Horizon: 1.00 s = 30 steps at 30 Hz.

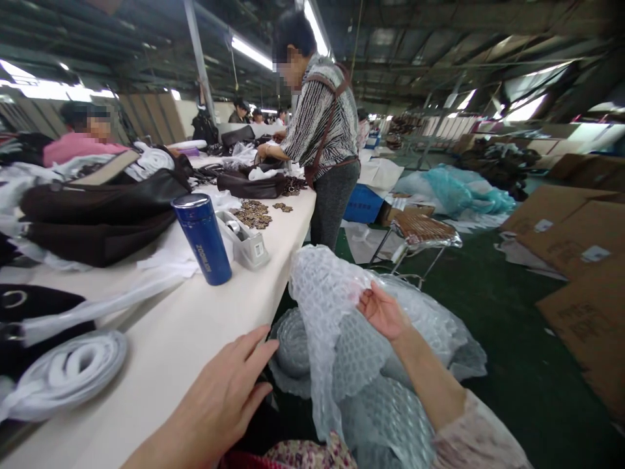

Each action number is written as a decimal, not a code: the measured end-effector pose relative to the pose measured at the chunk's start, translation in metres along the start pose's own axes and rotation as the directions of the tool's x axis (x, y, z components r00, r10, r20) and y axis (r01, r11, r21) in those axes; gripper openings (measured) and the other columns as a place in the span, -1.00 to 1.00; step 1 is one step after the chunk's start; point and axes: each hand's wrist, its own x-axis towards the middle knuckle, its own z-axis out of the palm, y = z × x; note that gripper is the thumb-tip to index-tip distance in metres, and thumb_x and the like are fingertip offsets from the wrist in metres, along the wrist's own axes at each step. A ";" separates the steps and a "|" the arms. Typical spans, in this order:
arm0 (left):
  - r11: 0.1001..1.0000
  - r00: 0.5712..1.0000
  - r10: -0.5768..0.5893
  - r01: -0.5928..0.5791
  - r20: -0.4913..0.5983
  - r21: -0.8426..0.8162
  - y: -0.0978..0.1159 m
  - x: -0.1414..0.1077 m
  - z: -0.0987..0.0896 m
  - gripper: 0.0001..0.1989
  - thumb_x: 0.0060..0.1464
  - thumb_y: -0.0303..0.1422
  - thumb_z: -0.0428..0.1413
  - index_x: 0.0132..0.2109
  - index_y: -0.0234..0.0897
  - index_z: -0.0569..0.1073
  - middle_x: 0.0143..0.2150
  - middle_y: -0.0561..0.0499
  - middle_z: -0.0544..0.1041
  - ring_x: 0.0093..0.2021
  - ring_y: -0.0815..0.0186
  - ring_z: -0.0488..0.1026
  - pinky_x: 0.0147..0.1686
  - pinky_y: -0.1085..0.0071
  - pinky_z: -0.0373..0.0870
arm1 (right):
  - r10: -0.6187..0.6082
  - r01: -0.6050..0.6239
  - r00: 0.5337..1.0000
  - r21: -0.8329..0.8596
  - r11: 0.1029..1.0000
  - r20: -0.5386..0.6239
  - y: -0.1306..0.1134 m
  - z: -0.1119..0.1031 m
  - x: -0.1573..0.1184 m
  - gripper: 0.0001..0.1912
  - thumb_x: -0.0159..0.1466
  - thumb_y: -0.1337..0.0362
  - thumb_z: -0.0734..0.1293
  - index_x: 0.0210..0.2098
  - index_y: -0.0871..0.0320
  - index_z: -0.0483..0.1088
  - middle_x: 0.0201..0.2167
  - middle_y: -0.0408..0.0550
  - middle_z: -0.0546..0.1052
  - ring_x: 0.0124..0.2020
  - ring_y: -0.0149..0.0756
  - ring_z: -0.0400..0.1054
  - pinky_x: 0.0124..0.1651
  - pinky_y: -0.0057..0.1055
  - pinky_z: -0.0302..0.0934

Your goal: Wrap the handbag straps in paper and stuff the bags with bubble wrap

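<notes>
A large sheet of bubble wrap (322, 293) hangs off the right edge of the white table (161, 365), with a roll (293, 345) and more folds below it. The fingers of my right hand (383, 311) are closed on the sheet near its upper edge. Over the table's edge, my left hand (229, 384) has its fingers apart and holds nothing. Beyond it on the table stand a blue bottle (202, 241) and a grey tape dispenser (247, 244).
Dark bags (102, 208) and a wrapped white coil (73, 371) lie on the left. A person (322, 124) stands working at the table's far right side. Behind the bubble wrap is a stool (424, 229); cardboard boxes (571, 228) lie at the right.
</notes>
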 end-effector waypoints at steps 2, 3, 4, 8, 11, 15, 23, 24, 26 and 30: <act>0.992 0.997 0.069 -0.071 0.026 0.100 0.018 0.022 0.003 -0.49 0.14 -0.45 0.08 0.24 -0.33 0.31 0.31 -0.24 0.33 0.15 0.02 0.42 0.04 0.10 0.46 | -0.019 0.018 0.999 0.066 0.998 0.025 -0.019 0.031 0.004 -0.82 0.35 0.27 0.31 -0.41 0.13 0.40 -0.47 -0.18 0.63 -0.31 -0.40 0.58 -0.08 -0.44 0.47; 0.973 0.984 0.176 -0.180 0.039 0.144 0.027 0.033 0.007 -0.54 0.17 -0.42 0.07 0.22 -0.30 0.34 0.33 -0.19 0.32 0.19 0.02 0.38 0.08 0.08 0.42 | -0.015 0.011 0.999 0.085 0.996 0.040 -0.025 0.046 0.005 -0.83 0.37 0.32 0.28 -0.37 0.17 0.42 -0.42 -0.12 0.65 -0.27 -0.37 0.59 -0.07 -0.41 0.48; 0.934 0.951 0.305 -0.308 0.047 0.183 0.034 0.042 0.013 -0.61 0.22 -0.40 0.05 0.18 -0.27 0.40 0.33 -0.11 0.32 0.25 0.05 0.33 0.14 0.06 0.36 | -0.002 -0.003 0.999 0.099 0.995 0.054 -0.031 0.061 0.005 -0.82 0.39 0.35 0.24 -0.33 0.21 0.43 -0.38 -0.05 0.66 -0.24 -0.34 0.59 -0.09 -0.39 0.49; 0.797 0.871 0.488 -0.467 0.046 0.384 0.037 0.064 0.049 -0.75 0.26 -0.31 0.07 0.01 -0.17 0.57 0.22 0.05 0.46 0.35 0.15 0.19 0.32 0.11 0.13 | 0.057 -0.069 0.995 0.143 0.987 0.087 -0.048 0.108 -0.001 -0.71 0.43 0.44 0.12 -0.29 0.30 0.44 -0.39 0.05 0.66 -0.29 -0.31 0.60 -0.22 -0.44 0.51; 0.764 0.913 0.408 -0.344 0.004 0.545 0.016 0.068 0.068 -0.70 0.22 -0.33 0.11 0.07 -0.15 0.54 0.28 0.06 0.40 0.38 0.19 0.12 0.33 0.15 0.13 | 0.066 -0.081 0.994 0.180 0.980 0.089 -0.062 0.125 -0.010 -0.66 0.44 0.44 0.07 -0.30 0.31 0.43 -0.42 0.05 0.65 -0.34 -0.33 0.60 -0.26 -0.47 0.52; 0.755 0.911 0.400 -0.266 -0.100 0.600 -0.010 0.069 0.053 -0.76 0.24 -0.39 0.05 -0.02 -0.24 0.55 0.35 0.02 0.31 0.45 0.20 -0.05 0.44 0.10 -0.23 | 0.027 -0.042 0.997 0.213 0.976 0.074 -0.074 0.128 -0.020 -0.68 0.43 0.44 0.09 -0.27 0.29 0.44 -0.34 0.05 0.66 -0.28 -0.34 0.60 -0.25 -0.50 0.52; 0.949 0.898 0.218 -0.104 -0.381 0.298 -0.071 0.049 -0.054 -0.80 0.17 -0.62 -0.02 -0.24 -0.31 0.46 0.30 -0.24 0.34 0.34 0.05 0.21 0.26 0.10 0.25 | -0.035 0.037 0.999 0.069 0.997 -0.022 -0.069 0.084 -0.040 -0.76 0.35 0.41 0.23 -0.42 0.19 0.45 -0.37 -0.05 0.67 -0.40 -0.41 0.58 -0.41 -0.61 0.46; 0.982 0.929 0.132 -0.076 -0.347 0.170 -0.079 0.046 -0.067 -0.72 0.13 -0.67 -0.09 -0.22 -0.31 0.45 0.26 -0.24 0.39 0.25 0.12 0.35 0.15 0.24 0.37 | -0.046 0.045 0.999 -0.076 0.996 -0.020 -0.067 0.081 -0.044 -0.79 0.34 0.31 0.28 -0.41 0.19 0.46 -0.29 0.00 0.67 -0.36 -0.34 0.59 -0.42 -0.55 0.47; 0.994 0.968 -0.014 -0.013 -0.250 -0.107 -0.090 0.041 -0.091 -0.63 0.06 -0.68 -0.17 -0.20 -0.27 0.45 0.13 -0.16 0.50 0.07 0.25 0.49 -0.02 0.40 0.45 | -0.200 0.189 0.980 -0.454 0.871 0.024 -0.064 0.080 -0.052 -0.74 0.29 0.09 0.35 -0.35 0.17 0.48 -0.19 0.08 0.64 -0.27 -0.19 0.57 -0.37 -0.40 0.48; 0.845 0.962 -0.253 0.167 -0.105 -0.508 -0.094 0.032 -0.131 -0.79 0.19 -0.43 -0.11 -0.29 -0.25 0.42 -0.15 -0.04 0.56 -0.03 0.22 0.50 -0.01 0.36 0.40 | -0.692 0.510 0.632 -0.860 0.030 0.350 -0.061 0.099 -0.053 -0.56 0.07 -0.05 0.47 -0.18 0.10 0.48 -0.09 0.14 0.58 -0.03 0.08 0.47 0.05 -0.03 0.36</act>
